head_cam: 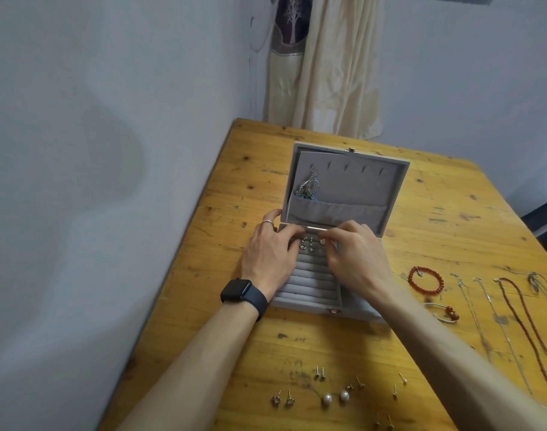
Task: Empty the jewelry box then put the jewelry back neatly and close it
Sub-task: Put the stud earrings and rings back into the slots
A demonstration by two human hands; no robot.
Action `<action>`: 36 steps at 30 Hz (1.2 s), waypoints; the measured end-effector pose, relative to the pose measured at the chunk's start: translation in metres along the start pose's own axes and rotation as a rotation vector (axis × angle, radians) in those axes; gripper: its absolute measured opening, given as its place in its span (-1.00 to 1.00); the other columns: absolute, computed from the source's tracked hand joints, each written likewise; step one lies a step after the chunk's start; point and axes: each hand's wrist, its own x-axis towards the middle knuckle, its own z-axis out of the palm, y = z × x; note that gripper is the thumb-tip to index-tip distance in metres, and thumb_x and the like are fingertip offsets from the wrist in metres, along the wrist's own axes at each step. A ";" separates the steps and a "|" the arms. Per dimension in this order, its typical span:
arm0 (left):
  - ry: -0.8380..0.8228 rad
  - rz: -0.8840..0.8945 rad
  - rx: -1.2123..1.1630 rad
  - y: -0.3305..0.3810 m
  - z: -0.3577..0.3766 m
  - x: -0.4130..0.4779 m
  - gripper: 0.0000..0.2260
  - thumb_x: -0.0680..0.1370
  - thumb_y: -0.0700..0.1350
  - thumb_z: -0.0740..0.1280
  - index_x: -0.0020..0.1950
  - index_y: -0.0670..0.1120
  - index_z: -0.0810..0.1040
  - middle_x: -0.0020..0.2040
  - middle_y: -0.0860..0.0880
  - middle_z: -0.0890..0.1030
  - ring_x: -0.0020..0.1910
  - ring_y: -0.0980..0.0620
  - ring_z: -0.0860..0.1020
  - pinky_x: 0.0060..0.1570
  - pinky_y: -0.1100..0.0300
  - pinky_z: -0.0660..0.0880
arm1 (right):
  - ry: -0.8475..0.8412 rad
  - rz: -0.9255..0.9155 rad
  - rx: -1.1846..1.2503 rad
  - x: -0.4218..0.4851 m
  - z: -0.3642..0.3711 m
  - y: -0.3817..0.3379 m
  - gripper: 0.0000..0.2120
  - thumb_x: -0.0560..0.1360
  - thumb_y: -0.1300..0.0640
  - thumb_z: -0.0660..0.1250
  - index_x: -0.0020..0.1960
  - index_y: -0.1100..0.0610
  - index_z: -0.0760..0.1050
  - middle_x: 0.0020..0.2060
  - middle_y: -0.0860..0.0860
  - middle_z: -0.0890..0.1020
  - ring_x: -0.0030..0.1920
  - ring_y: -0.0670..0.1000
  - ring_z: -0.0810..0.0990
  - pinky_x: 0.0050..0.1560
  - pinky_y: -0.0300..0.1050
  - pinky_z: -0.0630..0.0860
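the jewelry box [390,194] is pale grey all over, its ring rolls ribbed. the desk [452,213] is yellow-orange wood with dark knots. near its right edge: a bright red bracelet [426,279] and a dark red necklace [524,321]. at the front edge: white pearls [327,399]. black watch [238,290].

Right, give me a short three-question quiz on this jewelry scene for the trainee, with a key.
1. True or false: the lid of the jewelry box is shut.
2. Where does the red bead bracelet lie? A in the lid pocket; B on the table, right of the box; C in the ring rows.
3. Fill in: the wrist of the left hand wears a black ____.
Key: 1 false, the lid stands open; 2 B; 3 watch.
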 end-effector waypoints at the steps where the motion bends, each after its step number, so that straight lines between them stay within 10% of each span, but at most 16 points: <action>1: -0.001 0.004 0.013 0.001 0.000 0.000 -0.80 0.61 0.01 0.28 0.21 0.15 0.59 0.52 -0.07 0.27 0.35 -0.10 0.43 0.14 0.01 0.55 | 0.002 -0.021 -0.011 -0.003 0.001 0.000 -0.75 0.56 0.11 0.32 0.19 -0.02 0.66 0.06 0.02 0.61 0.06 0.09 0.50 -0.03 -0.12 0.39; 23: -0.021 -0.007 -0.007 -0.003 0.000 -0.002 -0.81 0.58 0.05 0.32 0.14 0.17 0.66 0.50 0.00 0.31 0.30 -0.04 0.46 0.08 -0.01 0.58 | -0.015 -0.023 0.027 -0.028 -0.001 0.005 -0.62 0.53 0.17 0.29 0.31 -0.05 0.58 0.16 0.01 0.55 0.12 0.09 0.47 0.09 0.00 0.53; 36: 0.075 0.033 -0.142 0.017 -0.037 -0.123 -0.77 0.57 -0.06 0.37 0.23 0.04 0.60 0.35 0.03 0.44 0.27 0.10 0.42 0.15 0.21 0.42 | 0.098 0.102 0.315 -0.195 -0.058 0.029 -0.72 0.50 0.17 0.44 0.19 -0.06 0.63 -0.01 -0.13 0.61 0.01 -0.11 0.46 0.02 -0.29 0.40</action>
